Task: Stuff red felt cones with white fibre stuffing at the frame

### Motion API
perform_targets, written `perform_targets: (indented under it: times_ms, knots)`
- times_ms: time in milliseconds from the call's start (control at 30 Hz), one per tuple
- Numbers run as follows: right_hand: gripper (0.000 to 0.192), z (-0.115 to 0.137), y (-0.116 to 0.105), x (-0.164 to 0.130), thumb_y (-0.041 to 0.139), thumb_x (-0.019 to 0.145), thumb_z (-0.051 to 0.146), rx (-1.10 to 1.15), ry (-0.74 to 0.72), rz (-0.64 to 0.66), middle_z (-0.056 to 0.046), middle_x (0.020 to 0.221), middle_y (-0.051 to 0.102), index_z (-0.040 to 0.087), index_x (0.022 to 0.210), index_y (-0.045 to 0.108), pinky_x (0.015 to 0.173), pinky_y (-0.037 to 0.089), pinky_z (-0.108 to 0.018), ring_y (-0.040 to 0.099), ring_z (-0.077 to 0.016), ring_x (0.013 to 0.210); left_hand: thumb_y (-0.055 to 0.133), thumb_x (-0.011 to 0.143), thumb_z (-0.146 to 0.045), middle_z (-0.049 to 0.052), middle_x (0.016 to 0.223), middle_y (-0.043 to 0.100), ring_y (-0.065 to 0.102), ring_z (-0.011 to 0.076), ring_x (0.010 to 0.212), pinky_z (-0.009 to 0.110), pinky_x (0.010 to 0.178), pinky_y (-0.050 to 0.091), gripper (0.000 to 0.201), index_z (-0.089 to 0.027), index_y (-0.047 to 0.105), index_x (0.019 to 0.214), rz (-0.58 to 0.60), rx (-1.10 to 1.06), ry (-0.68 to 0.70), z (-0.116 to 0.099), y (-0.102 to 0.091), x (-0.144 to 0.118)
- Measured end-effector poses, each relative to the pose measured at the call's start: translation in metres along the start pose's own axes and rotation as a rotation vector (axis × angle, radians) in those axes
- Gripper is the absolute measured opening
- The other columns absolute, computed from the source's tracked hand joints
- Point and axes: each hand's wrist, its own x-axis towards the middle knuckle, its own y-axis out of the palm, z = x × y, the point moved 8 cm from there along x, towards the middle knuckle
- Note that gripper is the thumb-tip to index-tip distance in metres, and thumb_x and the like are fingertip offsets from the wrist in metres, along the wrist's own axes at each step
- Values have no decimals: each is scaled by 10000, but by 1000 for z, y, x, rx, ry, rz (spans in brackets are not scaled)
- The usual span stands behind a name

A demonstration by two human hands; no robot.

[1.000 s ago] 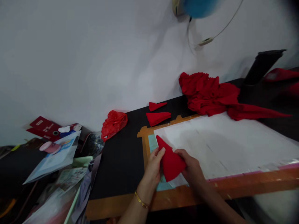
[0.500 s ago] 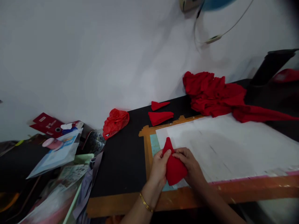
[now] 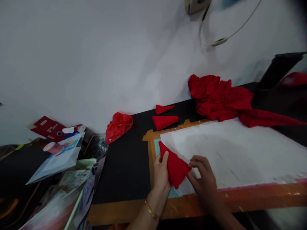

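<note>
Left hand [image 3: 161,172]: red triangle [image 3: 177,166], apparently cloth

Held red piece [image 3: 177,169]: cloth, matt, smooth-looking. Red heap [image 3: 220,97]: same-looking cloth, matt, deeply wrinkled. Red bag [image 3: 119,127]: thin plastic, crinkled, glossy (shine catches on its folds). Surface [image 3: 122,169]: black, matt, smooth-looking. Brown tape [image 3: 263,198]: plastic-looking film, glossy in patches. White sheet [image 3: 242,153]: smooth; paper or plastic, cannot tell. Bracelet [image 3: 149,210]: polished gold-coloured metal. Clear pouch [image 3: 49,167]: glossy, see-through plastic. Red box [image 3: 48,128]: printed card by its look. Wall [image 3: 83,64]: smooth, matt.
</note>
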Motion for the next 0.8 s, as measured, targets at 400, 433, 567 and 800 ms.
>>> perform_targets:
  times_ms: [400,433,567,800]
  knots:
    - [289,11,2,-7,464,859,89,31,-14,30,-54,915,700,247,1018,646,728,556,-345,656,-222,884,806,672,-384,51,878,731,678,173,762,297,767,514,421,-161,663,1000,56,-63,118,1,8,-2]
    - [319,5,3,-7,459,847,96,48,33,34,-63,956,703,243,1061,645,742,564,-351,663,-231,922,807,673,-359,64,903,736,680,181,788,303,791,511,419,-152,670,1010,90,-41,120,1,11,-5]
    - [280,-11,14,-2,524,833,187,205,190,121,-65,993,703,227,1070,666,756,575,-335,676,-227,909,805,665,-269,80,922,745,671,177,822,291,821,499,370,-126,687,984,153,21,158,-1,15,-12]
    - [225,-19,19,1,594,757,228,314,344,170,-43,908,718,197,964,675,680,556,-307,662,-210,771,770,658,-202,38,803,737,626,122,697,221,694,483,220,-135,686,850,131,98,151,1,11,-12]
